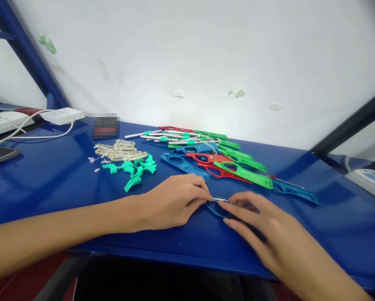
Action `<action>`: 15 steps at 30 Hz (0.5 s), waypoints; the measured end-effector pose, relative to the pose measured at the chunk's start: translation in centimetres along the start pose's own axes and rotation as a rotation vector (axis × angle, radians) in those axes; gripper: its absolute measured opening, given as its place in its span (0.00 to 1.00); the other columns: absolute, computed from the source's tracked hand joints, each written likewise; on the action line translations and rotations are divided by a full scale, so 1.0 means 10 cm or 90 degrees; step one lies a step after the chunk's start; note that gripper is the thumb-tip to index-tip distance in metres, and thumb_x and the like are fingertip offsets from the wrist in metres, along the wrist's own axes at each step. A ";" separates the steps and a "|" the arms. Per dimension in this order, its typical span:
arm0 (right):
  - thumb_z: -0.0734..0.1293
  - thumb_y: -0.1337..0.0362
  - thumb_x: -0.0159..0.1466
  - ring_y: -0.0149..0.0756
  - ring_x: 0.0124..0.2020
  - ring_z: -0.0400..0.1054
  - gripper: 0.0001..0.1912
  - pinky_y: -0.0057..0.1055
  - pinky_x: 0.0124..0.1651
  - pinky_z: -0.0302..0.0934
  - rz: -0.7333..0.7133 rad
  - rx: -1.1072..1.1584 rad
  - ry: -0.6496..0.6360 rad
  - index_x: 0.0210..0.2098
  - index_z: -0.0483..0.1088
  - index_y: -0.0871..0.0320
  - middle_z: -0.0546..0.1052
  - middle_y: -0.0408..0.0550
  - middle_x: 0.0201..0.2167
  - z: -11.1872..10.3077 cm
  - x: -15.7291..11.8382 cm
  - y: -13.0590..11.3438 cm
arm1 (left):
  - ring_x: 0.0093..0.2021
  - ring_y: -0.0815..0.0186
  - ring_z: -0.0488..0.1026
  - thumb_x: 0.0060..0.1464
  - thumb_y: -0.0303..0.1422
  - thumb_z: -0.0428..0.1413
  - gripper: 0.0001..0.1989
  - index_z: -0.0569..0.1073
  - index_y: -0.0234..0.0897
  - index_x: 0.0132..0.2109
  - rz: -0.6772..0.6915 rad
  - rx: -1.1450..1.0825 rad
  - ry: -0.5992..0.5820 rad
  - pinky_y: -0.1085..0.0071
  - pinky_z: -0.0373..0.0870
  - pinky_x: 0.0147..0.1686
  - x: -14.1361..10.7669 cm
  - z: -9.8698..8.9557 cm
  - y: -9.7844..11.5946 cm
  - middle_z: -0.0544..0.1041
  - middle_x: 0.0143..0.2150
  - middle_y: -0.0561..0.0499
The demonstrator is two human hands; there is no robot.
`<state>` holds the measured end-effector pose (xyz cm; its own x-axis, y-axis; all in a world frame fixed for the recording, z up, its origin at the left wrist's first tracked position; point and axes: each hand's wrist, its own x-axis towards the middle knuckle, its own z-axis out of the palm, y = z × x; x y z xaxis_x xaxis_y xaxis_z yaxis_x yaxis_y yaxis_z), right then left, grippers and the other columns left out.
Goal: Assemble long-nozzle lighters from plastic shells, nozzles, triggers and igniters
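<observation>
Near the table's front edge lies a blue plastic lighter casing (217, 212) with a looped handle, partly hidden under my fingers. A thin white wire runs along its upper side. My left hand (176, 200) pinches the casing's left end between thumb and fingertips. From the other side, my right hand (265, 225) has its fingers curled over the casing's right part, index fingertip on the wire and thumb at the loop. Just beyond the hands are blue, red and green lighter casings, among them a green casing (252, 173) and a red casing (209, 157).
Left of the casings lie teal triggers (137, 171) and a pile of beige slender parts (120, 150). Metal rods (162, 136) with wires rest at the back near the white wall (206, 54). A phone (1, 155) and white power strip (10, 122) are far left.
</observation>
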<state>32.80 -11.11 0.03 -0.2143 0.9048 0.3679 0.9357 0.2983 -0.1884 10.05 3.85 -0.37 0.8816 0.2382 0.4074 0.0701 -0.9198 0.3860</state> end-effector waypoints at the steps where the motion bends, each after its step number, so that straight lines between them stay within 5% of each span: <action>1: 0.62 0.53 0.77 0.42 0.46 0.82 0.19 0.37 0.45 0.78 -0.003 -0.034 0.037 0.60 0.80 0.44 0.83 0.50 0.53 0.04 -0.08 -0.05 | 0.48 0.63 0.82 0.71 0.24 0.55 0.12 0.83 0.36 0.51 -0.013 -0.024 0.002 0.68 0.78 0.51 -0.01 0.01 0.03 0.84 0.49 0.46; 6: 0.62 0.60 0.77 0.46 0.51 0.80 0.18 0.43 0.51 0.77 0.023 -0.074 0.128 0.62 0.77 0.44 0.83 0.50 0.55 0.21 -0.29 -0.17 | 0.46 0.63 0.82 0.69 0.23 0.57 0.11 0.84 0.34 0.50 -0.022 -0.057 0.014 0.69 0.77 0.49 -0.01 0.03 0.09 0.84 0.48 0.47; 15: 0.64 0.62 0.76 0.46 0.51 0.78 0.19 0.44 0.49 0.76 0.024 -0.059 0.130 0.62 0.77 0.43 0.81 0.50 0.55 0.24 -0.30 -0.14 | 0.45 0.62 0.81 0.68 0.22 0.57 0.11 0.85 0.33 0.49 -0.007 -0.055 0.018 0.69 0.77 0.47 0.00 0.03 0.08 0.84 0.47 0.46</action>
<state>31.41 -13.50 -2.98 -0.1266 0.8317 0.5405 0.9659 0.2275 -0.1239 10.28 3.05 -0.30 0.8678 0.2575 0.4250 0.0379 -0.8871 0.4601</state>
